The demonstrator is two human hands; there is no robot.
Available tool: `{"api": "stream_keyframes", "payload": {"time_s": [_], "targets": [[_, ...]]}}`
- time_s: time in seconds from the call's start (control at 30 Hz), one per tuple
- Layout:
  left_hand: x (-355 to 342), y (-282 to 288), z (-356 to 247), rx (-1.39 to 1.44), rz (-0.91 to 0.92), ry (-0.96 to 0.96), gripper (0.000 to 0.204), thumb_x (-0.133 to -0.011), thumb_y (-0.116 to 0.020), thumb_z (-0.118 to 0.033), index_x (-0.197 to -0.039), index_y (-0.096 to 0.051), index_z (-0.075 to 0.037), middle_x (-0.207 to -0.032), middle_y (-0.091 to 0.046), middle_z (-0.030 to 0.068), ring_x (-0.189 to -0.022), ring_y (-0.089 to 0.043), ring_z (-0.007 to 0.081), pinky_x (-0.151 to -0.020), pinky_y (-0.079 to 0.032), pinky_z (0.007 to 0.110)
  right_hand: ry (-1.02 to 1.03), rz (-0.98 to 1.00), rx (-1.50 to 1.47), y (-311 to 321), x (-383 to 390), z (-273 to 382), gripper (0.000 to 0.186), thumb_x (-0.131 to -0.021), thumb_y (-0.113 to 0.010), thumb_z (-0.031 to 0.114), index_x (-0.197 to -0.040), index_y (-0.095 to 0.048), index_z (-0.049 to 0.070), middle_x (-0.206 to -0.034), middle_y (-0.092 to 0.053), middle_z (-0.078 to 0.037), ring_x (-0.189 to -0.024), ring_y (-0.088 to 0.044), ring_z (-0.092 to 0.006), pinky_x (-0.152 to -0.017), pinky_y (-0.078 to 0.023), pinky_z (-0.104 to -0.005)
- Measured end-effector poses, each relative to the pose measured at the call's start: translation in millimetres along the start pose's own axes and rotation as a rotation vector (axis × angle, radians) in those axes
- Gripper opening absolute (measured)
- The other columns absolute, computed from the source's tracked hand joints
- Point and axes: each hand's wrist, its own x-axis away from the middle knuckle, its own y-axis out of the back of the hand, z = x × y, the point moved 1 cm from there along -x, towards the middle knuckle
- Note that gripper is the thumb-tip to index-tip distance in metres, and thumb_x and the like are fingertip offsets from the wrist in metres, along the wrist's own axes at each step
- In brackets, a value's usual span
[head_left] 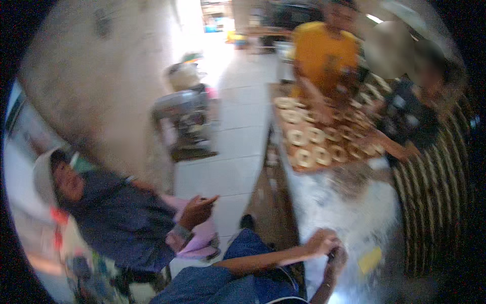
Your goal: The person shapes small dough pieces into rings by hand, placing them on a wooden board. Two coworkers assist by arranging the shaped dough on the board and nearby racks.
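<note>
Left hand (320, 242) and right hand (336, 260) together over near end of floury table (349, 213), fingers curled; blurred, can't tell if gripping anything. Yellow piece (370, 260) on table's near end, tray (313, 165) of dough rings (304, 150) farther up table.

The worktop (349, 205) appears smooth beneath a matt, grainy coat of white powder; a glossy glare shows toward its near edge. The side panel (272, 205) below its left edge is brown, wood-like and matt. The tray (329, 165) toward the far edge is brown; blur prevents telling wood from metal. Its dough rings (315, 135) look smooth and matt. The yellow piece (370, 260) toward the near right corner is flat and matt, plastic or paper undetermined. Beyond the left edge, the floor tiles (238, 175) are smooth and glossy. The orange shirt (324, 53) is matt cloth.
</note>
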Motion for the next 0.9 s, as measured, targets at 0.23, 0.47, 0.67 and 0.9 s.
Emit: {"api": "stream_keyframes", "payload": {"time_s": [0.23,0.47,0.67,0.9], "targets": [[35,75,16,-0.647,-0.262,0.087,0.047,-0.077,-0.07,-0.019,-0.117,-0.052,-0.003,-0.118,-0.053,0.0229,-0.117,-0.046,0.0408,-0.098,-0.034,0.053,0.121,-0.412,0.592,42,55,-14,0.014,-0.084,-0.064,0.006,-0.072,-0.059,0.0,-0.064,-0.056,-0.005,-0.058,-0.051,-0.0112,-0.057,-0.045,-0.0284],[63,75,81,-0.298,-0.27,0.547,0.071,-0.086,-0.064,-0.031,-0.137,-0.03,0.006,-0.132,-0.04,0.0315,-0.125,-0.039,0.0461,-0.105,-0.032,0.048,0.253,-0.684,1.196,102,153,-82,0.026,-0.093,-0.053,0.022,-0.076,-0.058,0.003,-0.074,-0.055,-0.012,-0.073,-0.052,-0.0264,-0.065,-0.041,-0.0394],[56,75,85,-0.338,-0.196,0.607,0.064,-0.089,-0.059,-0.03,-0.135,-0.033,0.005,-0.13,-0.043,0.0295,-0.121,-0.044,0.0443,-0.1,-0.035,0.051,0.145,-0.789,1.295,111,182,-91,0.028,-0.094,-0.05,0.027,-0.079,-0.056,0.003,-0.075,-0.052,-0.013,-0.076,-0.048,-0.0303,-0.071,-0.038,-0.0423],[58,64,87,-0.435,-0.196,0.649,0.058,-0.092,-0.055,-0.028,-0.136,-0.032,0.002,-0.127,-0.044,0.0278,-0.118,-0.045,0.045,-0.094,-0.037,0.055,0.038,-0.855,1.153,120,182,-113,0.031,-0.095,-0.043,0.027,-0.081,-0.054,0.001,-0.079,-0.054,-0.017,-0.083,-0.048,-0.0359,-0.081,-0.035,-0.0477]]}}
